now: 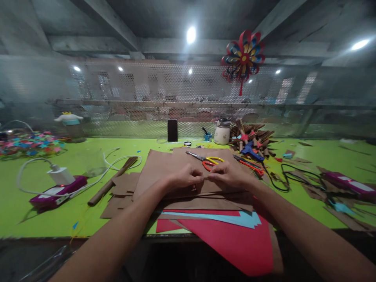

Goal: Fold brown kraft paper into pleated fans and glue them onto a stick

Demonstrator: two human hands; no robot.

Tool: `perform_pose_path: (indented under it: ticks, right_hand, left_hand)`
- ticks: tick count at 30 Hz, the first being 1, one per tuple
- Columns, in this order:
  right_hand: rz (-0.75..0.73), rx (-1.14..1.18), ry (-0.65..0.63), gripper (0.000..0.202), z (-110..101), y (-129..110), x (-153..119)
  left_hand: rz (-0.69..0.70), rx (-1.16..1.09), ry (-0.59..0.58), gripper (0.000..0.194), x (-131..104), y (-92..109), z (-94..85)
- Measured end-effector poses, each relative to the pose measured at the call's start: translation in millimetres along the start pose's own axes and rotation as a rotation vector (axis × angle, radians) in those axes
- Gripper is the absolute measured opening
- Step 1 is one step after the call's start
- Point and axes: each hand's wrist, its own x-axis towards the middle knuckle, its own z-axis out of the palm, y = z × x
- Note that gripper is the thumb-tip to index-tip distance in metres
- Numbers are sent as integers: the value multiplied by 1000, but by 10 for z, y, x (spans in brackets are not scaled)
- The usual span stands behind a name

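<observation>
Both hands meet over a stack of brown kraft paper (pixel 158 166) on the green table. My left hand (pixel 188 176) is closed, thumb and fingertips pinched together. Facing it closely, my right hand (pixel 226 174) is pinched too. A small thin bit seems to lie between the fingertips, too small to name. Just beyond the fingers rest scissors (pixel 202 158) with yellow and orange handles, blades pointing left. Red paper (pixel 235 243) and light blue sheets (pixel 246 220) stick out below the brown stack, the red hanging over the table's front edge.
Left are a rolled brown paper tube (pixel 110 184), a purple power strip (pixel 58 192) with a white charger, and colourful paper stars (pixel 32 144). Right are a blue glue gun (pixel 252 152), a pile of brown rolls (pixel 255 137) and a black cable (pixel 299 172). A perforated screen (pixel 141 113) stands behind.
</observation>
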Motion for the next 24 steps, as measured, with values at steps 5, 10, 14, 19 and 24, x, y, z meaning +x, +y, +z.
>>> perform_pose_path:
  ticks: [5,10,14,19,24]
  right_hand:
    - [-27,-83,17,35,12,-101,-18]
    - [11,66,-61,36,-40,-44,-12]
    - [68,211,-118,36,-115,49,-28]
    - [139,512,-134,41,-187,136,-66]
    - [83,811,23,38,-173,52,-63]
  left_hand:
    - [-5,-19,16,40,1,24,6]
    - [-60,-94,10,41,-13,-21,-17]
    - [-127,-100,39,43,0,-74,-27]
    - [-155,-176,113,39,-19,-48,-69]
    - [-114,-364,123,36,-48,-6,-88]
